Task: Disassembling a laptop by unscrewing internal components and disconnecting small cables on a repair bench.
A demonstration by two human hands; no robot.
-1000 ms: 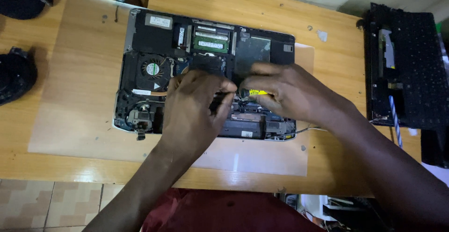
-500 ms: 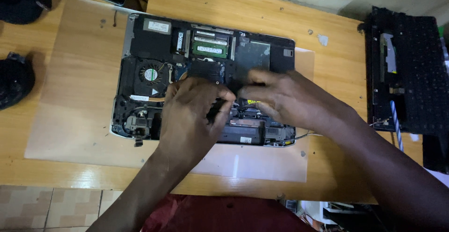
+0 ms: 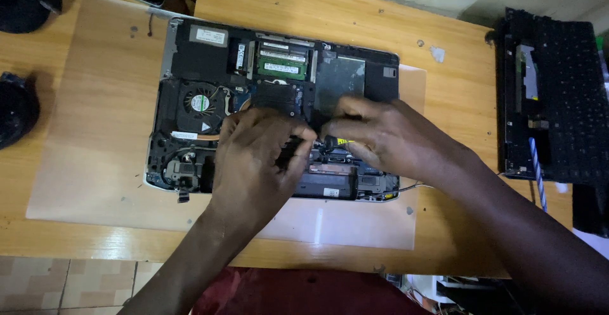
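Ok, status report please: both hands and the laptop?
Left hand and right hand both down on opened laptop, fingers meeting mid-board. What they pinch: hidden. Fan uncovered. Nothing in the way.

Bare mat (image 3: 95, 163) left of the opened laptop (image 3: 209, 55), bare wood behind it — keyboard panel (image 3: 571, 99) blocking its right, both hands crowding its front-centre.

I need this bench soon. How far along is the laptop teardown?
Done: the laptop lies open, cover off, and a keyboard sits apart at the right. In hand: left hand and right hand meet over the middle. Left: fan and memory sticks are still in place.
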